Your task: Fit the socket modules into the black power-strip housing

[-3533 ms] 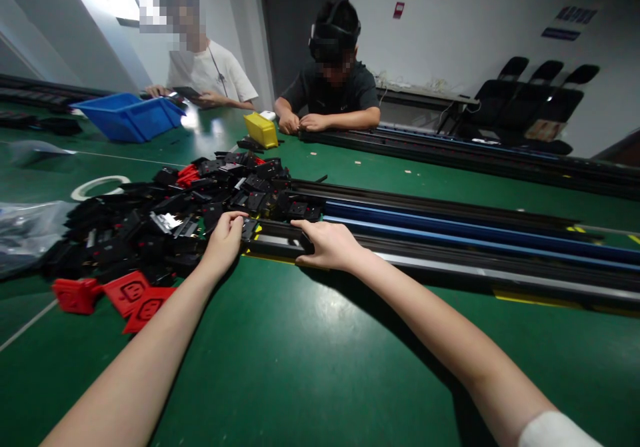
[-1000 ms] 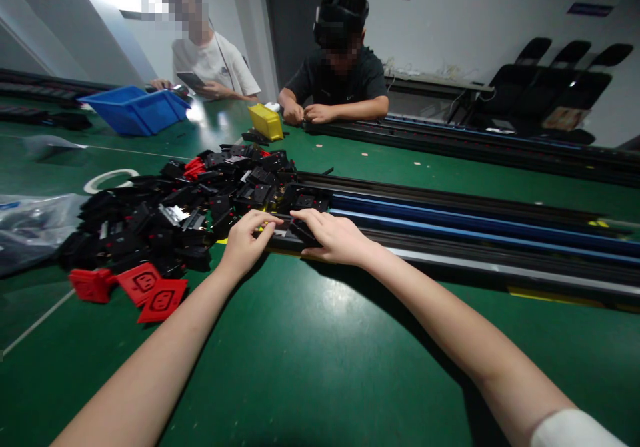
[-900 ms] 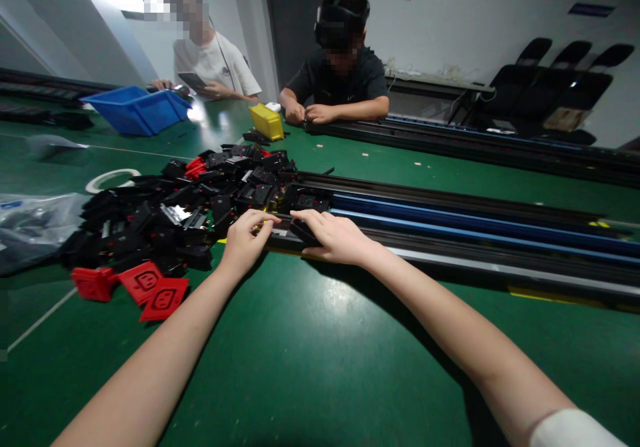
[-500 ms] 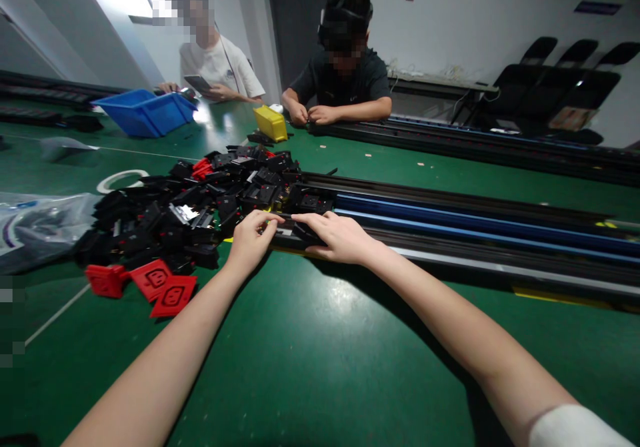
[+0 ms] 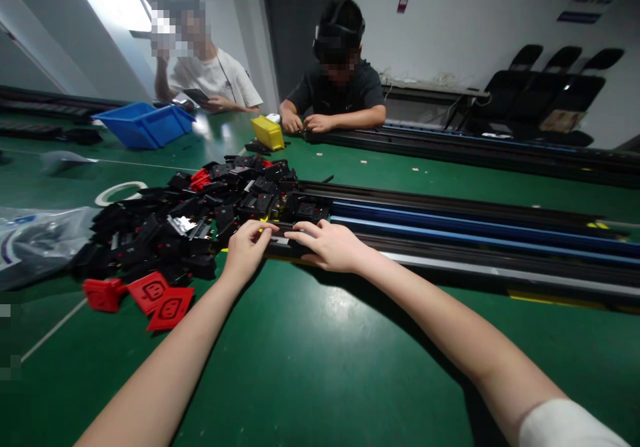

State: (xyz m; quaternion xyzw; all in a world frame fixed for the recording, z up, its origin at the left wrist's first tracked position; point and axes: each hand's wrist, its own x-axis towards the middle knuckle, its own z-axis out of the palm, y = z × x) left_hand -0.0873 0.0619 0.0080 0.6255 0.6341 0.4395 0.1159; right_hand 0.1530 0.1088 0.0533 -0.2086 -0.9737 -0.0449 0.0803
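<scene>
My left hand (image 5: 246,250) and my right hand (image 5: 327,245) rest side by side on the near end of a long black rail (image 5: 450,270) that lies across the green table. Both hands curl over a small black socket module (image 5: 283,235) sitting in the rail end, with the fingertips pressed on it. Just behind and left of the hands lies a heap of black socket modules (image 5: 190,217). Three red socket modules (image 5: 145,293) lie at the heap's near edge.
More rails, one blue (image 5: 475,230), run to the right. A plastic bag (image 5: 30,240) and tape ring (image 5: 120,192) lie at left. A blue bin (image 5: 145,123) and yellow box (image 5: 269,132) stand further back. Two people sit across the table; black chairs (image 5: 550,87) line the wall.
My left hand has moved right from the heap's edge to the rail end, beside my right hand. The view has shifted slightly; the person at back left raised an arm.
</scene>
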